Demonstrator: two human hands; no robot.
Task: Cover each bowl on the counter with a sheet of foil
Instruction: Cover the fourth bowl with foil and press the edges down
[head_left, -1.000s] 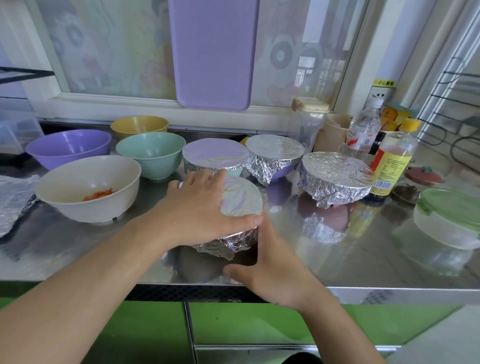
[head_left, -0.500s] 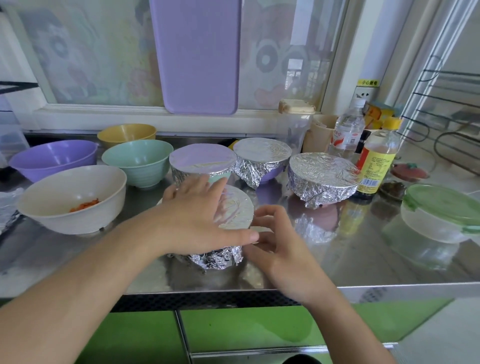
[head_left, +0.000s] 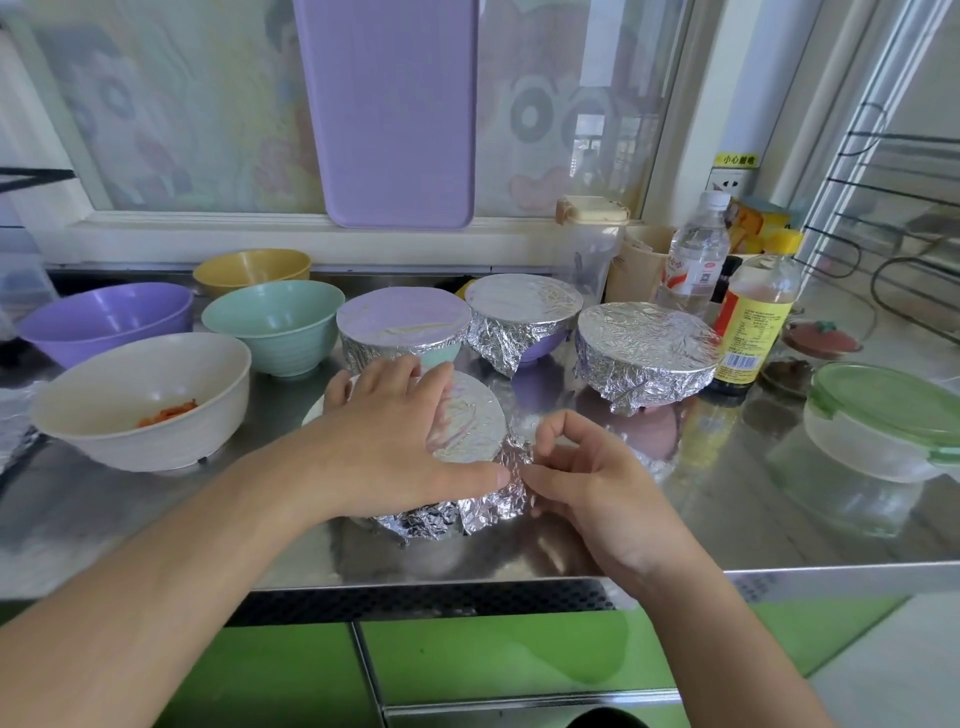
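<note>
A foil-wrapped bowl stands near the counter's front edge. My left hand lies flat on its top, thumb along the near rim. My right hand presses the crumpled foil against the bowl's right side with curled fingers. Behind it stand three more foil-covered bowls. Uncovered bowls sit to the left: a cream one with orange food, a green one, a purple one and a yellow one. Loose foil lies at the far left edge.
A yellow-labelled sauce bottle, a water bottle and a beige cup crowd the back right. A glass container with green lid sits at right. A purple cutting board leans on the window. A wire rack stands far right.
My right hand has moved from the bowl's front, near the counter edge, round to its right side, pressing the foil there. My left hand stays flat on top.
</note>
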